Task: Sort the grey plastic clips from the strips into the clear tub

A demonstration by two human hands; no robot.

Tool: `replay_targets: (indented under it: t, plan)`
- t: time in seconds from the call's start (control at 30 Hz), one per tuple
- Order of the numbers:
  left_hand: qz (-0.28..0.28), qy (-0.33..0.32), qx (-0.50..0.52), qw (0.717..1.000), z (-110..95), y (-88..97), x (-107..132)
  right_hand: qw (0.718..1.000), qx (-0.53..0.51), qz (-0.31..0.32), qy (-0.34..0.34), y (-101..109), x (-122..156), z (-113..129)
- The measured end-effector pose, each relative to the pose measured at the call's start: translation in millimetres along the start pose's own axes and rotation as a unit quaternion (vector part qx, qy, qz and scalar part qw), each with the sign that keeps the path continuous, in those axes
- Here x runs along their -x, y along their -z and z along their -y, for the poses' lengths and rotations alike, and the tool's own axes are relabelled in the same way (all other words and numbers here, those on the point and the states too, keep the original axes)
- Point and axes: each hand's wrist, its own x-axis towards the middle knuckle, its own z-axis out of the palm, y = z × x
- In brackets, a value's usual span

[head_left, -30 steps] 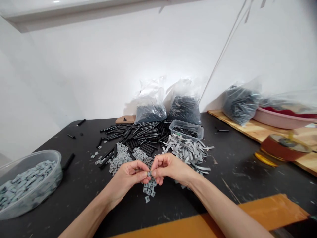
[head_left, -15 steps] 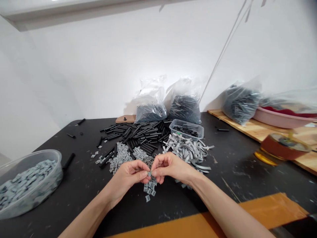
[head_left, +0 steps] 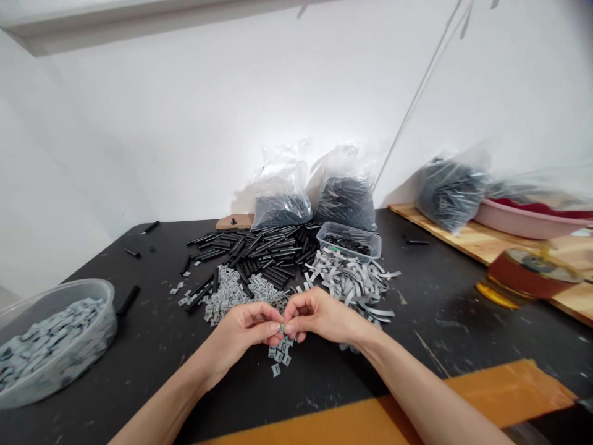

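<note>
My left hand (head_left: pixel 252 329) pinches a small grey plastic buckle-like piece (head_left: pixel 281 329) between thumb and forefinger. From the other side my right hand (head_left: pixel 309 315) grips the same piece, fingertips nearly touching those of the left. Fingers cover most of it. Under and behind the hands lies a pile of similar grey pieces (head_left: pixel 227 295), with a few more (head_left: pixel 278 356) just below the fingertips. Farther back is a heap of black plastic rods (head_left: pixel 264 250). Grey strips (head_left: pixel 352 278) are piled beyond my right hand.
At left stands a clear tub (head_left: pixel 109 309) of grey pieces. Behind the heaps are a clear tray (head_left: pixel 377 248) with black bits and two plastic bags (head_left: pixel 345 198). To the right are a tape roll (head_left: pixel 523 272), a wooden board (head_left: pixel 467 241) and a pink basin (head_left: pixel 519 224). Orange tape (head_left: pixel 504 386) crosses the near edge.
Both hands have shifted very slightly right and down, still pinching the small grey piece between them. The piles and containers look the same.
</note>
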Motion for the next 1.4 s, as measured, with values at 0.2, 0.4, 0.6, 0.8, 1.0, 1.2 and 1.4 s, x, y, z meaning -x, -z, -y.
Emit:
replay_targets:
  t: [0.2, 0.4, 0.6, 0.8, 1.0, 1.2, 1.4]
  plan:
    - [-0.023, 0.015, 0.053, 0.998, 0, 1.3, -2, 0.998, -0.060, -0.025, 0.027, -8, -5, -2]
    - [-0.022, 0.022, 0.111, 0.993, 2, 1.4, -3, 0.996, -0.019, -0.031, 0.083, -12, -4, 2]
    - [-0.020, 0.023, 0.106, 0.994, 0, 10.6, -2, 0.982, 0.097, -0.042, 0.158, -9, 0, 8]
    - [-0.033, -0.034, 0.163, 0.986, -10, 14.1, 1, 0.989, 0.027, -0.054, 0.136, -10, 2, 14]
    - [-0.032, 0.002, 0.220, 0.975, -2, 6.7, -3, 0.986, -0.032, -0.057, 0.151, -12, 0, 12]
    - [-0.035, 0.013, 0.234, 0.972, 5, 3.9, -5, 0.972, 0.078, -0.083, 0.206, -13, -3, 8]
    - [-0.024, 0.019, 0.215, 0.976, 7, 2.6, -3, 0.952, 0.156, -0.105, 0.241, -13, -2, 9]
